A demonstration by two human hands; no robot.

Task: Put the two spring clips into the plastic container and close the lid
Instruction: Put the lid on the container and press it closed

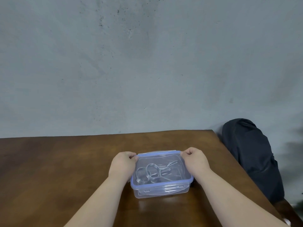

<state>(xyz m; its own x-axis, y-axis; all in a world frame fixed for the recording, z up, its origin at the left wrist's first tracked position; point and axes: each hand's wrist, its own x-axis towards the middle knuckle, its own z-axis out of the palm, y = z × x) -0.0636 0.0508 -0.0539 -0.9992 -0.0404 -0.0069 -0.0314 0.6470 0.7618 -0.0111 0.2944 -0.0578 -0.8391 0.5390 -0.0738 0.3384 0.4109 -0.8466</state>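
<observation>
Bare workroom, prob. — rough concrete wall [147,63], wooden table [49,161].

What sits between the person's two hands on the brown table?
In the head view, the clear plastic container with a blue-rimmed lid lies between the left hand and right hand; both grip its far corners. Metal spring clips show through it.

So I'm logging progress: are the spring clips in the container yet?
In. Both spring clips show through the clear lid inside the container, while the left hand and right hand grip the lid's far corners.
</observation>
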